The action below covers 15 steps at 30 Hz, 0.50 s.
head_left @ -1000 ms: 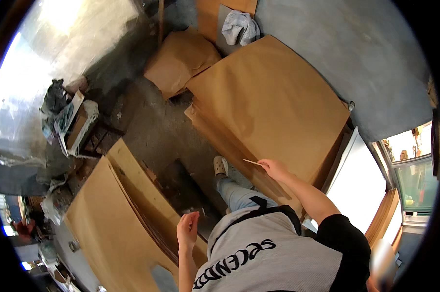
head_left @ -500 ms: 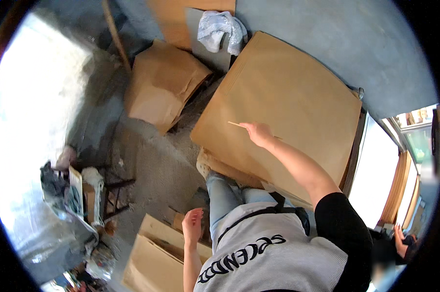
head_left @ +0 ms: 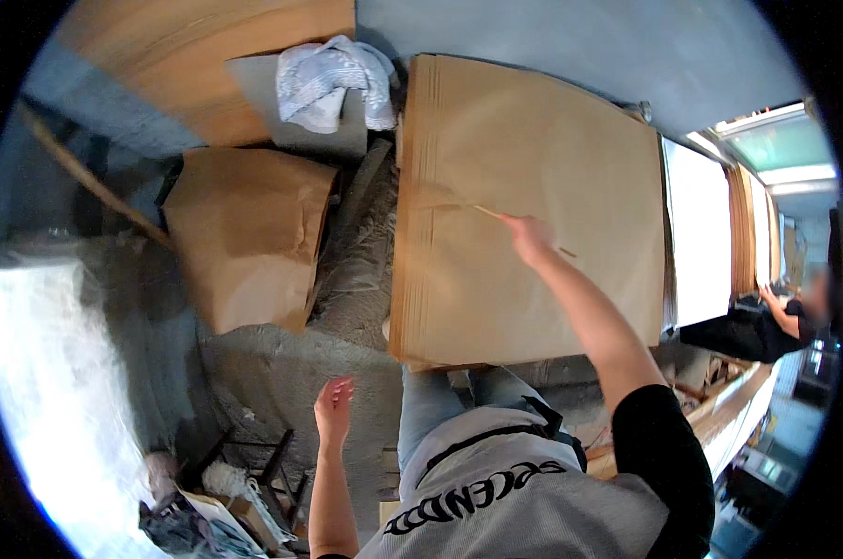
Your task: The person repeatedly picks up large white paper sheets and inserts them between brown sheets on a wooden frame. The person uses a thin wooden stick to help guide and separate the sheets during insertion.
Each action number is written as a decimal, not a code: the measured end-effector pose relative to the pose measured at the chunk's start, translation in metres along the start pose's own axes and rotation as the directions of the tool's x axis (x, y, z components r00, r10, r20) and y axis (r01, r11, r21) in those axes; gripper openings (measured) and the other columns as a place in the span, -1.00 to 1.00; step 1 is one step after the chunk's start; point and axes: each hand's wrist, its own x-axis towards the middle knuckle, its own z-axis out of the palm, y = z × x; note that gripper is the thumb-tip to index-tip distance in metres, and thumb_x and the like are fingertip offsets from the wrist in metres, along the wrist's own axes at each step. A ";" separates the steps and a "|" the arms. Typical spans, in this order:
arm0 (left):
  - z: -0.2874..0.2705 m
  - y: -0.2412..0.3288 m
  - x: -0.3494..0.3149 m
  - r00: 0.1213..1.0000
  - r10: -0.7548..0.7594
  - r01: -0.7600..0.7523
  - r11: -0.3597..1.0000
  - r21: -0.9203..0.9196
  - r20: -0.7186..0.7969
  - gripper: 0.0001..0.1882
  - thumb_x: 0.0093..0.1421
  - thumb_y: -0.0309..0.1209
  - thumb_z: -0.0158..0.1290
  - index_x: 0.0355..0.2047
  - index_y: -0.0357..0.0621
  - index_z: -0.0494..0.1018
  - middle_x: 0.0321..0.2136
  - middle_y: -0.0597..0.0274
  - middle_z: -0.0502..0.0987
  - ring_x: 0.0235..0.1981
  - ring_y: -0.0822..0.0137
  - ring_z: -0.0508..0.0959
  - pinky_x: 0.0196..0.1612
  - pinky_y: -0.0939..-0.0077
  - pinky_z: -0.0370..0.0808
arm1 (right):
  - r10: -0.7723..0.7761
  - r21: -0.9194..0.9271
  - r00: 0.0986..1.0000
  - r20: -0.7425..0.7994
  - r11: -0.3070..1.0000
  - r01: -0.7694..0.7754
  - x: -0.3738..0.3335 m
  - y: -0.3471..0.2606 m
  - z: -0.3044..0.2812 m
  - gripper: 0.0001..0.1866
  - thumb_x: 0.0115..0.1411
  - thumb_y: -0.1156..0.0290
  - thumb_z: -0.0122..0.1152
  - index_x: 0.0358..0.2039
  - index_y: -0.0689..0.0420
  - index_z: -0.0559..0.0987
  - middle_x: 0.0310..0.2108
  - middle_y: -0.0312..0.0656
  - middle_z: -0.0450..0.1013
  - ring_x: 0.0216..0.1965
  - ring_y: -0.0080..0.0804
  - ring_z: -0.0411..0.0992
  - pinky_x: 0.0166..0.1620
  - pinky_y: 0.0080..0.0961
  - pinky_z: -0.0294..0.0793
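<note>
My right hand (head_left: 531,240) is closed around a thin, pale wooden stick (head_left: 486,211). Its tip points left, and a short end pokes out on the other side of the hand. Beneath that hand lies a stack of large brown paper sheets (head_left: 552,317), their left edges slightly fanned into steps. Whether the stick touches the top sheet I cannot tell. My left hand (head_left: 335,408) hangs low, left of the stack, with its fingers loosely bent and nothing visible in them.
Left of the stack lies folded brown paper (head_left: 244,233). A white cloth (head_left: 333,84) hangs behind on a grey board. A dark stool frame (head_left: 272,475) with cluttered bags stands lower left. White sheets (head_left: 699,238) adjoin on the right; another person (head_left: 785,321) is beyond.
My view has turned, so the stack now sits squarer in front of me. My right hand still holds the stick, its tip now nearer the fanned left edge. The left hand stays low.
</note>
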 end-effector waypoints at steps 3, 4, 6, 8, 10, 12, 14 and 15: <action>0.002 -0.012 0.025 0.993 -0.063 0.068 0.997 -0.048 0.099 -0.85 0.15 -0.48 -0.11 -0.29 -0.21 0.42 -0.44 0.20 0.49 -0.42 0.44 0.49 -0.34 0.60 0.43 | 0.091 -0.271 0.994 0.054 0.960 -0.073 0.000 -0.027 -0.043 -0.62 0.05 0.49 -0.11 -0.17 -0.23 0.49 -0.54 -0.17 0.42 -0.51 -0.30 0.42 -0.44 -0.34 0.38; 0.013 -0.008 0.035 0.988 -0.060 0.079 0.989 -0.125 0.144 -0.85 0.15 -0.47 -0.11 -0.29 -0.20 0.41 -0.43 0.20 0.49 -0.42 0.43 0.49 -0.34 0.60 0.43 | 0.077 -0.334 0.996 0.054 0.941 -0.055 0.008 -0.040 -0.042 -0.61 0.06 0.50 -0.11 -0.16 -0.24 0.49 -0.53 -0.18 0.42 -0.51 -0.29 0.42 -0.45 -0.34 0.38; 0.043 0.025 0.056 0.970 -0.031 0.057 0.993 -0.100 0.239 -0.84 0.15 -0.45 -0.09 -0.27 -0.21 0.39 -0.40 0.19 0.48 -0.40 0.41 0.50 -0.33 0.58 0.43 | 0.097 -0.385 0.990 0.104 0.922 -0.049 0.026 -0.102 -0.042 -0.70 0.12 0.42 -0.15 -0.23 -0.18 0.52 -0.47 -0.22 0.45 -0.46 -0.28 0.45 -0.47 -0.40 0.40; 0.061 0.060 0.066 0.947 0.040 -0.032 0.999 -0.028 0.318 -0.83 0.15 -0.45 -0.09 -0.26 -0.22 0.39 -0.41 0.19 0.48 -0.39 0.41 0.50 -0.32 0.59 0.43 | 0.086 -0.386 0.986 0.144 0.922 -0.024 0.033 -0.128 -0.039 -0.71 0.12 0.41 -0.14 -0.24 -0.20 0.52 -0.47 -0.22 0.45 -0.47 -0.26 0.44 -0.46 -0.38 0.40; 0.061 0.076 0.074 0.926 0.056 -0.075 0.996 0.037 0.372 -0.83 0.15 -0.44 -0.08 -0.26 -0.24 0.38 -0.41 0.19 0.48 -0.37 0.40 0.51 -0.31 0.59 0.44 | 0.174 -0.327 0.979 0.103 0.936 -0.132 0.037 -0.103 -0.018 -0.72 0.12 0.37 -0.13 -0.21 -0.22 0.50 -0.47 -0.17 0.44 -0.44 -0.24 0.44 -0.44 -0.32 0.40; 0.046 0.059 0.075 0.946 -0.003 0.001 1.000 0.004 0.324 -0.83 0.15 -0.44 -0.08 -0.27 -0.23 0.38 -0.41 0.18 0.49 -0.37 0.41 0.51 -0.30 0.58 0.44 | 0.064 -0.213 0.998 -0.001 0.975 -0.063 0.020 -0.045 -0.008 -0.59 0.03 0.51 -0.08 -0.16 -0.28 0.48 -0.52 -0.20 0.43 -0.45 -0.26 0.44 -0.44 -0.33 0.41; 0.044 0.044 0.078 0.958 -0.048 0.048 0.999 0.007 0.284 -0.83 0.16 -0.43 -0.08 -0.27 -0.23 0.38 -0.40 0.17 0.49 -0.37 0.41 0.51 -0.30 0.57 0.45 | 0.176 -0.280 0.981 0.078 0.949 -0.148 0.015 -0.051 -0.044 -0.60 0.02 0.51 -0.06 -0.17 -0.26 0.49 -0.54 -0.19 0.43 -0.44 -0.26 0.44 -0.44 -0.33 0.41; 0.043 0.041 0.080 0.958 -0.065 0.057 0.998 0.037 0.279 -0.83 0.16 -0.42 -0.08 -0.26 -0.23 0.38 -0.39 0.17 0.49 -0.37 0.41 0.51 -0.30 0.57 0.45 | 0.233 -0.318 0.966 0.110 0.929 -0.188 0.014 -0.058 -0.063 -0.61 0.01 0.51 -0.06 -0.18 -0.25 0.49 -0.54 -0.19 0.43 -0.44 -0.25 0.44 -0.43 -0.33 0.41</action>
